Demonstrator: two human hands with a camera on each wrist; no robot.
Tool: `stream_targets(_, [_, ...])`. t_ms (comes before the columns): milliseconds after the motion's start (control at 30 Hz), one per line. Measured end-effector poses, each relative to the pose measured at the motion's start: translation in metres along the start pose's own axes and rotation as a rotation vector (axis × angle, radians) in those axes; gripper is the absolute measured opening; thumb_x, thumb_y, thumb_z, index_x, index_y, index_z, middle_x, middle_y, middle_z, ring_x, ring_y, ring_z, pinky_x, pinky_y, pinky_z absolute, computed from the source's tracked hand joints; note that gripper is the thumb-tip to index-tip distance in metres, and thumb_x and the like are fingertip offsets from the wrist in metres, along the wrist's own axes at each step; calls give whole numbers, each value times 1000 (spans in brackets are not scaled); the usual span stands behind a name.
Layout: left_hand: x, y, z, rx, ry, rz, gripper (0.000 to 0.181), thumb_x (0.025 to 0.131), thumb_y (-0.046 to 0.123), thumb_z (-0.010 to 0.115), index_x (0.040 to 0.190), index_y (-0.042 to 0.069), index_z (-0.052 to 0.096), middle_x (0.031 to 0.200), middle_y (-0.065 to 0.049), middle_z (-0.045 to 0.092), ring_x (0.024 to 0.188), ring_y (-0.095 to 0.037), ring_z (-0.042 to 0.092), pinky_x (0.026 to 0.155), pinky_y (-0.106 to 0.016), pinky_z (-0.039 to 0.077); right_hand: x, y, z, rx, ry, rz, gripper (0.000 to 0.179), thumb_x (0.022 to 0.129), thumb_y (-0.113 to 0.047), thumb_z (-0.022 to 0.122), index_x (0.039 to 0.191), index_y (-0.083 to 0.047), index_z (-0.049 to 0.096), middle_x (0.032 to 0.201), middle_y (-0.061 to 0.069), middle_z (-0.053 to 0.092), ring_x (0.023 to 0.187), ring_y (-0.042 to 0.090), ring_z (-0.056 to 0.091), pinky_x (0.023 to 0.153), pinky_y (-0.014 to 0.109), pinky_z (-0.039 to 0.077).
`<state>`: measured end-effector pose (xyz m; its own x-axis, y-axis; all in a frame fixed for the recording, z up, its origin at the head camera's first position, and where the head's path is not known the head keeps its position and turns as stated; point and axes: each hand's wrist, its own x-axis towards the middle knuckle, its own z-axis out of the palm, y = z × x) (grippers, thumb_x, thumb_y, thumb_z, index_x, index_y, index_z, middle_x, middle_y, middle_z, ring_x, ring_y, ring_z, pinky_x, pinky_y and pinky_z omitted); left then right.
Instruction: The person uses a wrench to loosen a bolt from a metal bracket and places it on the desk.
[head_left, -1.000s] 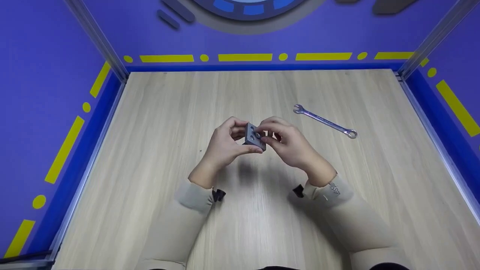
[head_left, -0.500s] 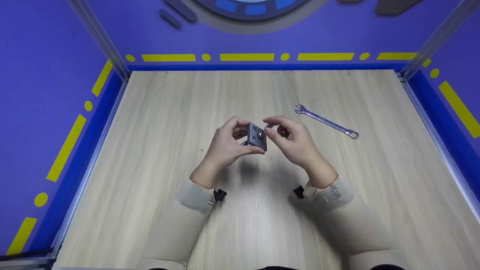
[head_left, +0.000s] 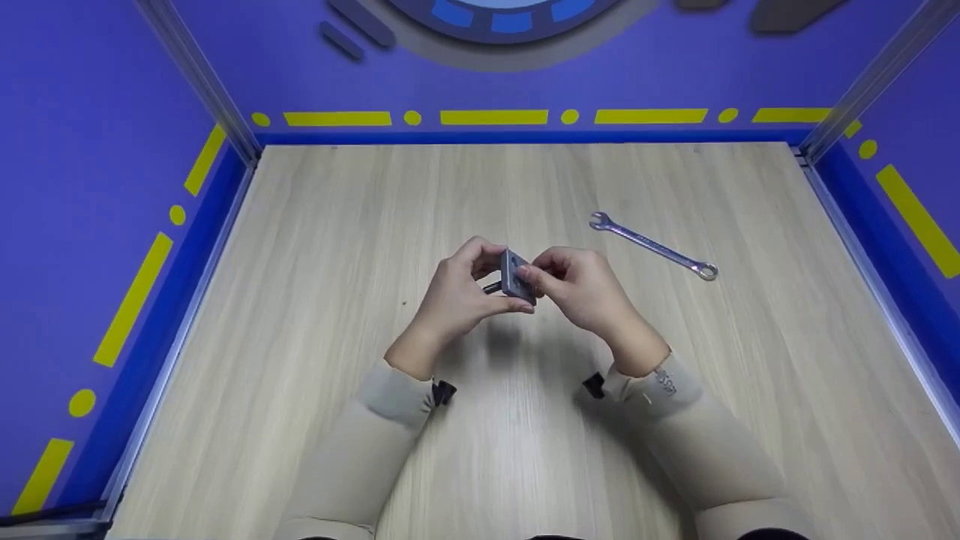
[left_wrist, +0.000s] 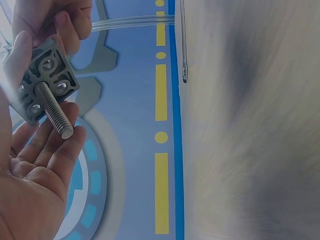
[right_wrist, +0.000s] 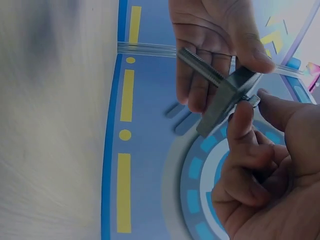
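Observation:
A small grey square metal plate (head_left: 511, 279) with several holes is held in the air by my left hand (head_left: 465, 291), its thumb at the lower edge and fingers at the upper one. Through the plate's middle runs a bolt (left_wrist: 52, 109), its threaded shank sticking out on the palm side of my left hand. On the opposite face, my right hand (head_left: 583, 289) pinches the bolt head (right_wrist: 254, 100) between thumb and index finger, its other fingers curled in. The head view hides the bolt head behind the right fingers.
A combination wrench (head_left: 652, 246) lies on the wooden table (head_left: 360, 195) to the right, beyond my right hand. Blue panels (head_left: 480, 86) with yellow markings and metal frame posts border the table at the back and both sides.
My right hand came away from the bolt, its fingers spread apart, and now grips the bolt head again. The left hand keeps the plate, shifted slightly right. The wrench has not moved.

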<state>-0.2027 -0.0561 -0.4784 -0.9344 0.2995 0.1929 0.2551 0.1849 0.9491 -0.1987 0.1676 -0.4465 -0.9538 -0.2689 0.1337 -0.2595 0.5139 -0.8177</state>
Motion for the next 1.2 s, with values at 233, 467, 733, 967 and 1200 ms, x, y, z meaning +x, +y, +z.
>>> stream_targets(233, [7,-3,-3,-15,2,5,76,74,23,110,136,11,68,132,0,81,135,-22,77,124,-37,60,4,1,-5,0,-26,-98,11,106,-12,81,116,-10,86,105,5,82,77,16,61,65,20,49])
stream_targets(467, [15,-3,-7,-36,6,15,74,73,22,110,135,12,68,130,1,81,132,-20,78,122,-30,60,9,1,-7,-10,-18,-192,17,100,2,82,111,-10,87,122,6,81,91,16,63,74,19,49])
stream_targets(733, [25,2,-10,-30,11,33,75,75,25,109,137,13,68,133,1,81,135,-17,76,123,-29,60,23,0,-20,37,76,-186,19,108,-1,72,120,-8,85,114,9,81,80,17,60,67,20,47])
stream_targets(967, [27,5,-13,-22,44,71,73,73,24,110,133,13,70,129,0,81,128,-15,77,123,-26,59,32,4,-16,81,81,-38,26,114,-30,72,112,-6,81,86,7,76,74,14,60,64,22,45])
stream_targets(1200, [28,5,-18,-37,39,110,70,74,20,109,132,10,70,126,-1,82,124,-17,78,123,-27,59,35,6,-4,118,30,3,38,113,-36,73,95,-4,80,70,-2,68,61,12,51,54,22,36])
